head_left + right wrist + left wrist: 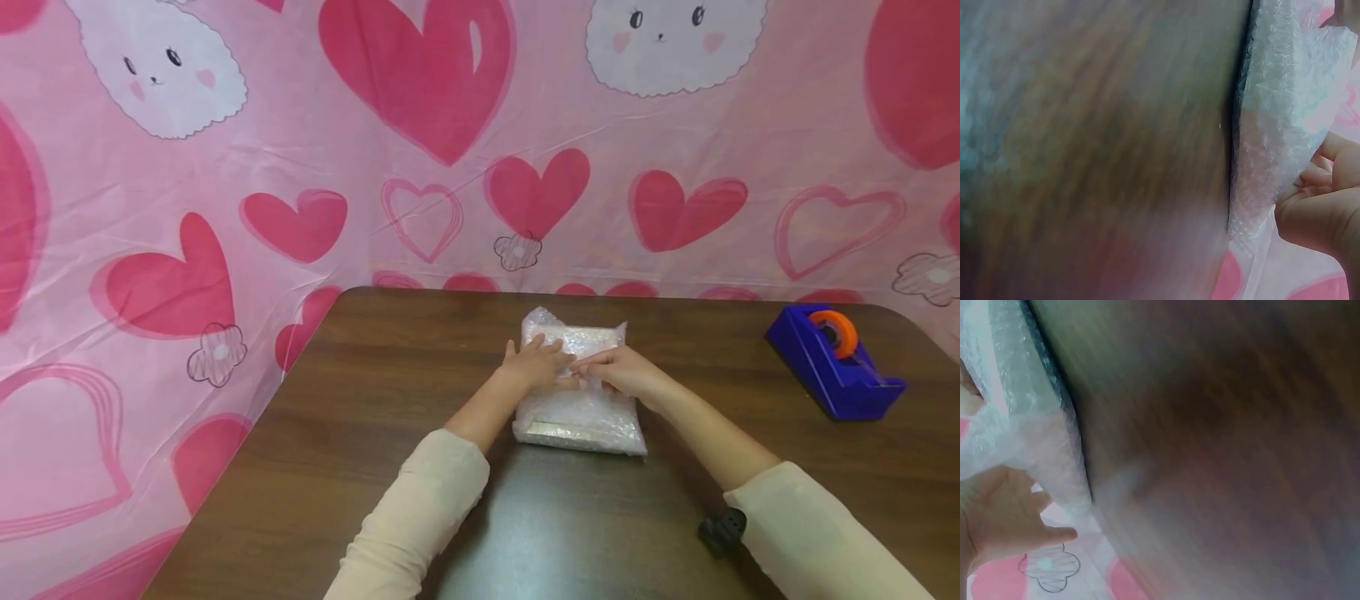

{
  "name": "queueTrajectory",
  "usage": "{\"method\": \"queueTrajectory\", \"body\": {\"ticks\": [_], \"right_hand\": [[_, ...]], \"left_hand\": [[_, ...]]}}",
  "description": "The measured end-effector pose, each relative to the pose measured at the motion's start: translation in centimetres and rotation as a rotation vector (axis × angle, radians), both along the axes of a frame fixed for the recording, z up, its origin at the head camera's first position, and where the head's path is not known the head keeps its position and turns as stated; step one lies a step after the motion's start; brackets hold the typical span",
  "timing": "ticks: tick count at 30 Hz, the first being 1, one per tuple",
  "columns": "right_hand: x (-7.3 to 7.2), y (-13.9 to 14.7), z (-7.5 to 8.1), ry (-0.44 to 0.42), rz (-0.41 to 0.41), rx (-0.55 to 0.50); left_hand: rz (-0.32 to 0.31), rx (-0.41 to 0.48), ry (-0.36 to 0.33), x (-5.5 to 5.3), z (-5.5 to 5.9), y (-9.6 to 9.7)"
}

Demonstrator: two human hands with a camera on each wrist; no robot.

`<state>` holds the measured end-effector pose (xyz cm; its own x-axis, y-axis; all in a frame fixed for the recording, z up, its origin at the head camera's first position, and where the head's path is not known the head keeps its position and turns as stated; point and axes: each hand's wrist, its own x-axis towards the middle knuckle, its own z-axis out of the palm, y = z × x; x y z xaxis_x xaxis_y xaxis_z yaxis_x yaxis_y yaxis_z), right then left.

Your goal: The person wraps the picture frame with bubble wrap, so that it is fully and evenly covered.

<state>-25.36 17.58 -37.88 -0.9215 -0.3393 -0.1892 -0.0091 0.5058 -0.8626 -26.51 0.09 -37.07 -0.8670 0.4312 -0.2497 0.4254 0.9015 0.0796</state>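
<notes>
A flat rectangular package in clear bubble wrap (579, 410) lies on the table, with loose wrap sticking out at its far end. My left hand (534, 367) rests on its upper face, fingers spread; the left wrist view shows that hand (1004, 515) with its thumb held out beside the bubble wrap (1025, 381). From the other side, my right hand (628, 372) pinches the wrap near the middle, its fingertips close to the left hand. Curled fingers of the right hand (1325, 200) show against the bubble wrap (1269, 119) in the right wrist view. Whatever is inside is blurred by the wrap.
A blue tape dispenser (832, 367) with an orange-cored roll (843, 335) stands at the right of the brown wooden table (360, 433). A small black device (722, 532) sits by the right sleeve. Pink heart-patterned cloth (435, 217) hangs behind the table.
</notes>
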Motion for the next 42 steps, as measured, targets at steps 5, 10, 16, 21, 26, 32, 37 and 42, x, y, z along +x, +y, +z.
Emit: {"method": "queueTrajectory", "body": {"ticks": [5,10,16,21,26,32,37,42], "right_hand": [[0.1,-0.1,0.0,-0.007,-0.013,-0.010],[0.1,-0.2,0.0,0.008,-0.022,0.003],[0.3,-0.2,-0.1,0.054,-0.034,0.015],[0.3,-0.3,-0.3,0.067,-0.050,0.015],[0.1,-0.5,-0.5,0.117,-0.070,0.025],[0.0,-0.9,-0.8,0.210,-0.104,0.116],[0.0,-1.2,-1.1,0.345,-0.099,0.211],[0.0,-1.5,-1.2,0.346,-0.123,0.209]], "left_hand": [[0.020,-0.017,0.056,0.5,-0.2,0.5],[0.025,-0.050,0.089,1.0,-0.3,0.8],[0.010,-0.057,0.072,1.1,-0.4,0.8],[-0.001,-0.068,0.055,1.0,-0.6,0.7],[0.000,-0.077,0.049,1.0,-0.7,0.8],[0.004,-0.077,0.058,1.0,-0.7,0.8],[0.013,-0.056,0.048,1.1,-0.8,0.8],[0.027,-0.047,0.039,1.2,-0.7,0.7]]}}
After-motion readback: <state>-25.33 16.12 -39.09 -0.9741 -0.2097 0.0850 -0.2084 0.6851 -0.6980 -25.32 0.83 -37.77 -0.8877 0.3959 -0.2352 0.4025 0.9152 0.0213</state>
